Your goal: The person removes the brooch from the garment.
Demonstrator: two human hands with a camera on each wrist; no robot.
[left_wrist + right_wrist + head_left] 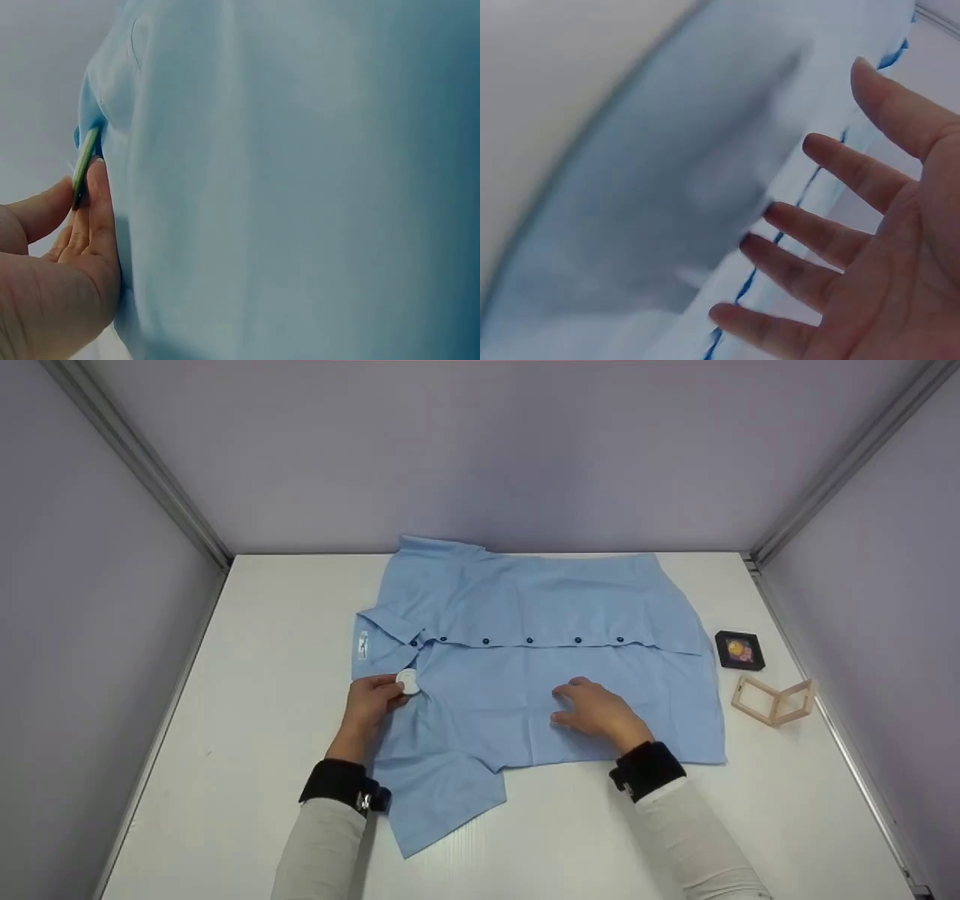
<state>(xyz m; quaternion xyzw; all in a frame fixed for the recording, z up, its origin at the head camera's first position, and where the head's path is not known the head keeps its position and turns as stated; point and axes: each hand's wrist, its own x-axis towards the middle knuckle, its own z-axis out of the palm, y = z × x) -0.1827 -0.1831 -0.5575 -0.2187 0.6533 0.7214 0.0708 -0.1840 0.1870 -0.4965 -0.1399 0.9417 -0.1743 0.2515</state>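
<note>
A light blue short-sleeved shirt (480, 697) lies spread on the white table, its collar (386, 630) to the left and its row of dark buttons running across. My left hand (371, 701) pinches a small round white disc (407, 682) between thumb and fingers, at the shirt near the collar. Edge-on in the left wrist view, the disc (85, 169) looks thin and greenish, its far end against a fold of the cloth. Over the lower front of the shirt, my right hand (596, 711) holds nothing; its fingers (810, 277) are spread in the right wrist view.
To the right of the shirt hem lies a small black square box (739, 651) with a colourful picture. Just in front of it stands a hinged light wooden frame (775, 703). Grey walls (480, 457) enclose the white table (277, 660) at the back and sides.
</note>
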